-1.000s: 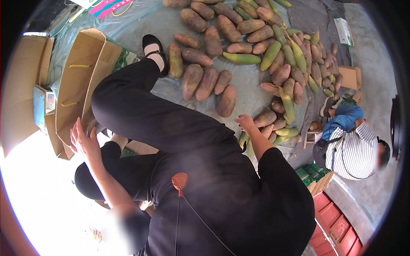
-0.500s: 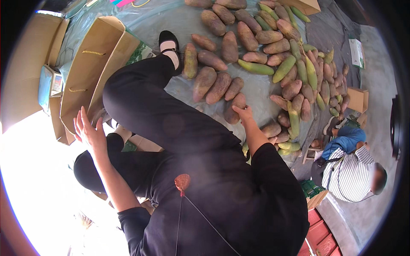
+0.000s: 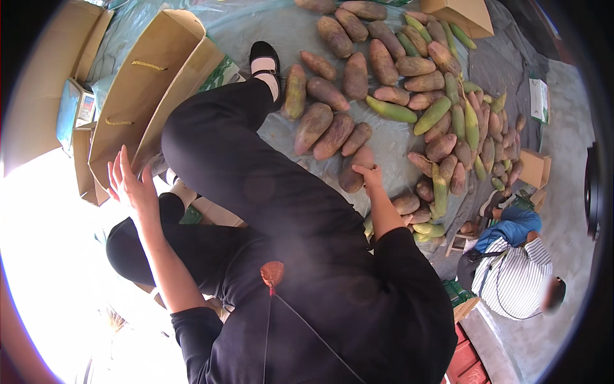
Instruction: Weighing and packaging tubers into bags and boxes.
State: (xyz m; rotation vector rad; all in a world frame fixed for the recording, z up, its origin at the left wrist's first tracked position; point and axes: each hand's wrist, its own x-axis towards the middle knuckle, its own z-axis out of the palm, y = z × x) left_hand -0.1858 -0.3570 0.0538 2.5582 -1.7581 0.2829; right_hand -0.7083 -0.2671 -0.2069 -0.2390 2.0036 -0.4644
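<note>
My right hand [image 3: 369, 177] has its fingers around the near end of an oblong reddish-brown vegetable [image 3: 353, 179], which rests on the plastic-covered floor. Just beyond it lie several similar vegetables [image 3: 334, 136] side by side. My left hand [image 3: 135, 190] is raised with its fingers spread and nothing in it. Closest to that hand is a tall brown cardboard carrier [image 3: 142, 83] with yellow rope handles, tilted on its side.
More brown and green oblong vegetables [image 3: 433, 115] spread across the plastic sheet [image 3: 275, 137] to the right. Cardboard boxes [image 3: 457, 14] stand at the far edge. At the right sits another person [image 3: 511, 278] in a striped shirt. My bent legs [image 3: 243, 173] cross the middle.
The view has shifted slightly. My right hand stays on the same vegetable and my left hand stays spread. The person at the right leans a little differently.
</note>
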